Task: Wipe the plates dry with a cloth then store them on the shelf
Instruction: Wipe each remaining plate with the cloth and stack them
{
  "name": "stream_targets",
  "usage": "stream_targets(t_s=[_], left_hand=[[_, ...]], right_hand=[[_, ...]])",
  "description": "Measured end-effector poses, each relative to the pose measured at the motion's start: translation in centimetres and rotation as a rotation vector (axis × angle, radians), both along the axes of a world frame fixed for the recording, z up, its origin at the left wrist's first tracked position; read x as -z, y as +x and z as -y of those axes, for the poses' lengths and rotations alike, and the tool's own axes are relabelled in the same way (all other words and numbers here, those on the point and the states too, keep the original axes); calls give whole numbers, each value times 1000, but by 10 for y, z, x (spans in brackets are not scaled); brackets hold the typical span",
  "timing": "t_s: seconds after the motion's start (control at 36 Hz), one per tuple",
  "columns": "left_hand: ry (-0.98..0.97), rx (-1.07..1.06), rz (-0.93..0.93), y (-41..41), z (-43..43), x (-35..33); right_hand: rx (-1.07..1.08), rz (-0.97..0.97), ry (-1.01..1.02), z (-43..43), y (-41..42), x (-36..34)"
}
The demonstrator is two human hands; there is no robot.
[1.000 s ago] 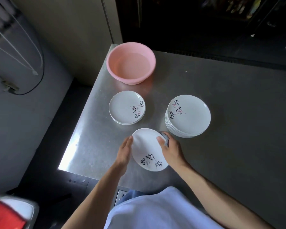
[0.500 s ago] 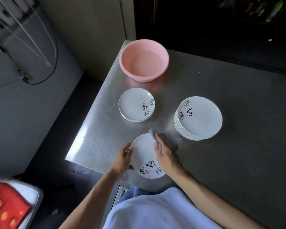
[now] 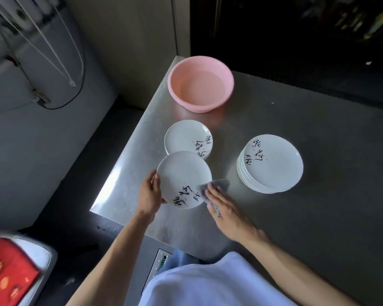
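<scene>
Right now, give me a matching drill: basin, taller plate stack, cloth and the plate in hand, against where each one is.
1. pink basin
2. taller plate stack
3. grey cloth
4. held plate

A. under the right hand
B. gripped at its rim by the left hand
C. far left corner of the steel table
D. on the table, right of both hands

Pairs: 1-C, 2-D, 3-A, 4-B

Plate (image 3: 184,177): white, with black brush characters and pink strokes near one edge. Small stack (image 3: 181,135) and tall stack (image 3: 276,171): top plates the same white with the same black-and-pink marks. Cloth (image 3: 220,184): grey. Basin (image 3: 200,83): plain pink. Tabletop (image 3: 307,228): dull grey metal. Shirt (image 3: 208,283): pale lilac-white. Pad (image 3: 7,277), lower left: red with orange-gold spots.
</scene>
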State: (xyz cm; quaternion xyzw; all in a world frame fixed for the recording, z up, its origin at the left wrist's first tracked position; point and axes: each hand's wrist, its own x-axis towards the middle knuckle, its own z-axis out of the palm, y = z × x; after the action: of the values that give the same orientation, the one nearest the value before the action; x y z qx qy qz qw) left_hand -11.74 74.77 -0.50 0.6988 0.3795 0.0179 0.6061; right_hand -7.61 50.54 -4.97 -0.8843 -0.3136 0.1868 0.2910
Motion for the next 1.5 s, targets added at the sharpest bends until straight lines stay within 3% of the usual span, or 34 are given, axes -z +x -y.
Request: stream_targets(t_s=[0.14, 0.39, 0.61, 0.78, 1.5], left_hand=[[19, -31, 41, 18, -6, -8], [-113, 41, 158, 74, 32, -28], [-164, 227, 118, 131, 105, -31], [-142, 337, 68, 154, 139, -29], [31, 367, -17, 154, 162, -18]], right_hand=[[319, -302, 93, 8, 6, -33], [532, -427, 81, 25, 5, -29], [445, -474, 69, 27, 1, -32], [495, -520, 56, 26, 8, -35], [606, -547, 176, 27, 20, -33]])
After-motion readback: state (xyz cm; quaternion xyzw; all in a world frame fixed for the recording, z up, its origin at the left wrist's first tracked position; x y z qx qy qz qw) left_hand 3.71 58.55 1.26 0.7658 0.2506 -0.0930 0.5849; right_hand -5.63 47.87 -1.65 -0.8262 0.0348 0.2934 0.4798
